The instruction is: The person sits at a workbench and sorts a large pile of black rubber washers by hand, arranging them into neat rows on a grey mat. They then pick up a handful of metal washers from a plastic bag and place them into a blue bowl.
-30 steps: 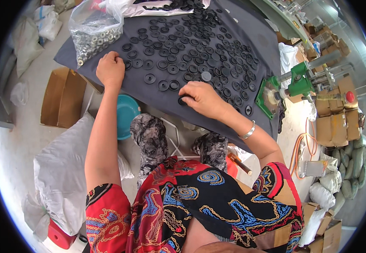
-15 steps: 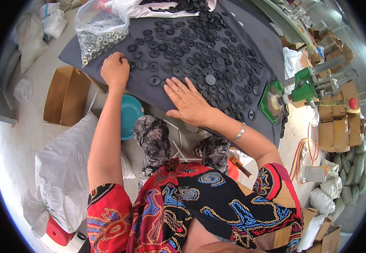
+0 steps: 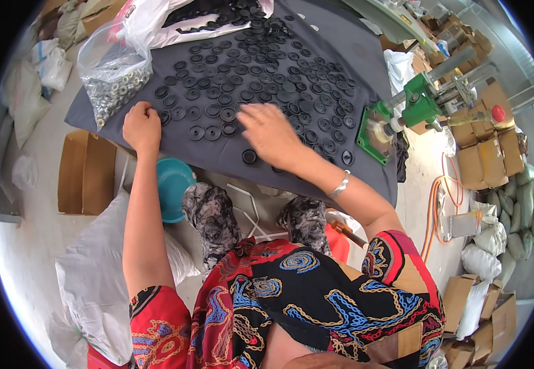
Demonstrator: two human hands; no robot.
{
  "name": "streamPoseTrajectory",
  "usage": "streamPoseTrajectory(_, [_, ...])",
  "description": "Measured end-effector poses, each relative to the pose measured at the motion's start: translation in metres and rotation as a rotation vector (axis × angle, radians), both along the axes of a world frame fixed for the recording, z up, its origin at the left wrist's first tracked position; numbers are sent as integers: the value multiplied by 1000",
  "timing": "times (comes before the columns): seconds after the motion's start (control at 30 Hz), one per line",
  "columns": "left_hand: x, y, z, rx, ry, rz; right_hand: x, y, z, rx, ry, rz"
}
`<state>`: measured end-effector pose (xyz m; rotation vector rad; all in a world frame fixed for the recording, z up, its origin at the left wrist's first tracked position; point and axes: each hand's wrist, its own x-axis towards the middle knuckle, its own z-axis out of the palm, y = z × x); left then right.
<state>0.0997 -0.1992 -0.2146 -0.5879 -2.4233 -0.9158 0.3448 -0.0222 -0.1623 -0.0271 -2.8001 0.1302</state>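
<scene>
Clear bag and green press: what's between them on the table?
Scattered black discs on dark cloth, with the right hand over part of them; head view.

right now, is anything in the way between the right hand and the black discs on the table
Nothing visible is in the way: the right hand is among the black discs. The green press stands off to its right, the clear bag off to its left.

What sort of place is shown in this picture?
Probably a workshop or small factory: what looks like a green hand press stands on the cloth-covered table near many black round parts, with cardboard boxes piled at the right.
</scene>
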Motion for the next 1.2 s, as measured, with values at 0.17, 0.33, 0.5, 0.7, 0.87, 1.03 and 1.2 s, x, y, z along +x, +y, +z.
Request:
streamPoseTrajectory(0.17, [2, 2, 0, -10, -2, 19, 23, 36, 6, -22, 55, -142])
streamPoseTrajectory(0.33, [0, 0, -1, -3, 18, 15, 19, 41, 6, -40, -84, -201])
streamPoseTrajectory(0.5, [1, 2, 2, 6, -14, 4, 20, 52, 3, -119, 5, -181])
streamPoseTrajectory(0.7, [-2, 0, -5, -2, -7, 24, 69, 65, 43, -349, 326, -226])
streamPoseTrajectory(0.87, [-6, -1, -8, -28, -21, 9, 146, 63, 32, -626, 518, -417])
streamPoseTrajectory(1.03, [-9, -3, -5, -86, -63, 13, 196, 33, -2, -516, 478, -453])
streamPoseTrajectory(1.2, [-11, -1, -4, -101, -75, -1, 216, 16, -17, -186, 292, -408])
